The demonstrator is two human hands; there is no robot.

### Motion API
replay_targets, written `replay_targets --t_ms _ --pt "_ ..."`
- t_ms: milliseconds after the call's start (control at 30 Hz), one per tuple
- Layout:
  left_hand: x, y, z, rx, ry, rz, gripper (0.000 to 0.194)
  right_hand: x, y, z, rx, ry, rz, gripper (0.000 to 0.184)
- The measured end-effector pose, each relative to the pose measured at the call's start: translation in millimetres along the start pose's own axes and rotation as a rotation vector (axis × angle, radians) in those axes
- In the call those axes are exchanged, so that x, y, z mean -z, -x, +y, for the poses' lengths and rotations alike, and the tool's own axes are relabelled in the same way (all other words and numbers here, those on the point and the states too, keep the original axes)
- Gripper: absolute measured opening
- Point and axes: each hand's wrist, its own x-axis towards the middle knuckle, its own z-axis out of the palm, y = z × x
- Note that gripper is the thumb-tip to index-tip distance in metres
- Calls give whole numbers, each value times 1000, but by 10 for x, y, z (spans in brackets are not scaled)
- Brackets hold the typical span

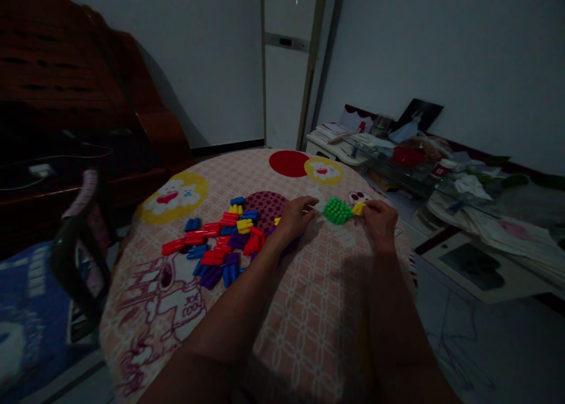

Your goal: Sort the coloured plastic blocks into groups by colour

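A group of green toy building blocks (338, 210), set close together with knobbed tops, lies on the right half of the round table. At its right side, my right hand (380, 220) pinches a small yellow building block (358, 208) between thumb and fingers. That yellow block meets or nearly meets the green group; I cannot tell if they are joined. Just left of the green blocks is my left hand (296, 219), fingers stretched out and apart, holding nothing. Behind its wrist, part of the loose pile of red, blue, yellow and purple blocks (216, 256) is hidden.
A patterned cloth covers the round table (304, 310). To the left stand a chair (82, 257) and a dark wooden bench (88, 92). A cluttered glass-topped cabinet (397, 163) runs along the right wall. At the back is a tall white cabinet-like unit (286, 86).
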Motion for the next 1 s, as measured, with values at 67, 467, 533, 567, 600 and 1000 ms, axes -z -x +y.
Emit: replay_targets --t_ms 67,467,533,567,600,1000 --pt "87 -18 8 28 -40 21 25 225 -65 179 46 208 96 26" --pt "309 -34 54 124 -129 68 24 253 -64 445 165 635 -89 28" --pt "349 -35 38 128 -120 81 25 280 -65 443 143 633 -50 31" --pt "370 -35 29 126 -113 87 25 298 -64 438 130 631 -40 32" --pt "390 -34 19 124 -107 94 25 314 -61 430 119 630 -45 31" --pt "500 -38 -93 154 -94 145 25 247 -1 408 98 785 -156 26"
